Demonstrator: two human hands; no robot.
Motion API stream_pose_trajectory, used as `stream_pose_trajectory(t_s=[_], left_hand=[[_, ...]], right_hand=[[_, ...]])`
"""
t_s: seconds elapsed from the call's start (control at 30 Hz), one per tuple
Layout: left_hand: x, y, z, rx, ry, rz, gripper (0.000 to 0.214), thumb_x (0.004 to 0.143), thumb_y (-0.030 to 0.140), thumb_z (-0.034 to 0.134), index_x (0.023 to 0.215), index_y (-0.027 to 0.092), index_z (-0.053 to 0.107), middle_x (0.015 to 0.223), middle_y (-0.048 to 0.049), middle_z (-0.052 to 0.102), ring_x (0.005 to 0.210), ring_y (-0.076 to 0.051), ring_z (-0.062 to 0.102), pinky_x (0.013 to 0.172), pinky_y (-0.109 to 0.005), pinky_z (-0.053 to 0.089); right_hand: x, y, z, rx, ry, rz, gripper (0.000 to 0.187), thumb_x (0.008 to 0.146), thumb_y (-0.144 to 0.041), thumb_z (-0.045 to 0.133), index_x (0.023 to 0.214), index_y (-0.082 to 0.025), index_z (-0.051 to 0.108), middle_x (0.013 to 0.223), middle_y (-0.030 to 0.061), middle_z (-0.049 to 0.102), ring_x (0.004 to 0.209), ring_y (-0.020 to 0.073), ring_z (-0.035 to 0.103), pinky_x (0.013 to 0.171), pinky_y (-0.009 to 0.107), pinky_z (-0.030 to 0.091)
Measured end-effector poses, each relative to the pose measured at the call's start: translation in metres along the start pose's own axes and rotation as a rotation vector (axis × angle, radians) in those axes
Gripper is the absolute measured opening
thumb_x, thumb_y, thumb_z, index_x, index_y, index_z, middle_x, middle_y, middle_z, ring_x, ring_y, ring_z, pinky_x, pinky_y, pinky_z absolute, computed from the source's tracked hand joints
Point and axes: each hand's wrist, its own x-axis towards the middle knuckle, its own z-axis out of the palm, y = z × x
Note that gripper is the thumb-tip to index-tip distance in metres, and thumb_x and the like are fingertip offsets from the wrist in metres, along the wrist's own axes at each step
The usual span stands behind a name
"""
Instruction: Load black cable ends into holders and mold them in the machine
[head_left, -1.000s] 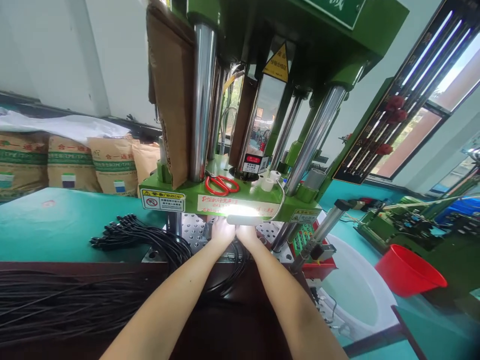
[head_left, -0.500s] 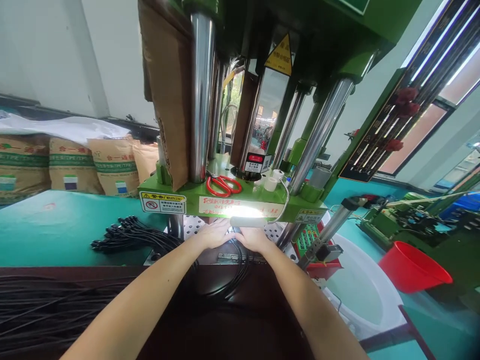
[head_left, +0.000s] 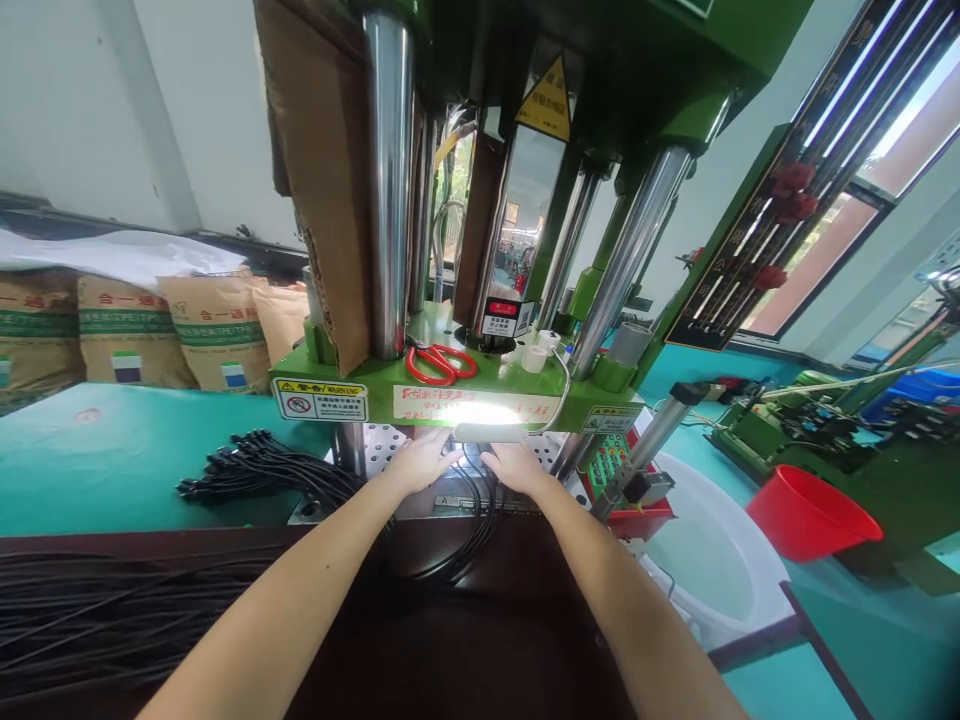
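Observation:
My left hand [head_left: 421, 464] lies over the left of the metal mould [head_left: 450, 502] under the green press, its fingers stretched forward and thumb apart. Across from it, my right hand [head_left: 516, 466] rests at the mould's right side, thumb pointing inward. The fingertips of both are partly hidden beneath a glowing tube lamp [head_left: 491, 433]. Between the hands, thin black cables [head_left: 480, 520] run out of the mould and curve down over the dark table edge. Neither hand visibly grips anything.
Bundled black cables with plug ends [head_left: 255, 465] lie on the left; more loose cables [head_left: 112, 610] are nearer. Red-handled scissors [head_left: 441, 364] sit on the green press plate [head_left: 345, 362]. On the right are a metal post [head_left: 652, 440], a white tub [head_left: 772, 600] and a red bucket [head_left: 814, 515].
My hands have drawn apart; their thumbs were close together over the mould, and a gap with cables now shows between them. The view has shifted slightly.

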Motion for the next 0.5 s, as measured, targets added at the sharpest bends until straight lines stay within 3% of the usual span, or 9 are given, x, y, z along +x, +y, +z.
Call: stream_pose_trajectory(t_s=[0.23, 0.5], left_hand=[[0.001, -0.003, 0.002, 0.026, -0.029, 0.025, 0.052, 0.083, 0.051, 0.029, 0.121, 0.018, 0.041, 0.126, -0.0120, 0.048, 0.113, -0.024, 0.045, 0.093, -0.037, 0.031], [0.009, 0.008, -0.004, 0.065, -0.061, -0.067, 0.059, 0.077, 0.054, 0.038, 0.121, 0.015, 0.043, 0.124, -0.0157, 0.049, 0.113, -0.027, 0.045, 0.093, -0.038, 0.031]], right_hand=[[0.005, 0.002, 0.000, 0.053, -0.025, 0.010, 0.039, 0.088, -0.039, 0.035, 0.102, -0.014, 0.060, 0.099, 0.0111, 0.064, 0.099, 0.0221, 0.053, 0.092, 0.035, 0.031], [0.018, 0.001, -0.005, 0.191, 0.029, 0.087, 0.028, 0.086, -0.034, 0.042, 0.097, -0.019, 0.063, 0.102, 0.0057, 0.065, 0.098, 0.0202, 0.054, 0.088, 0.032, 0.037]])
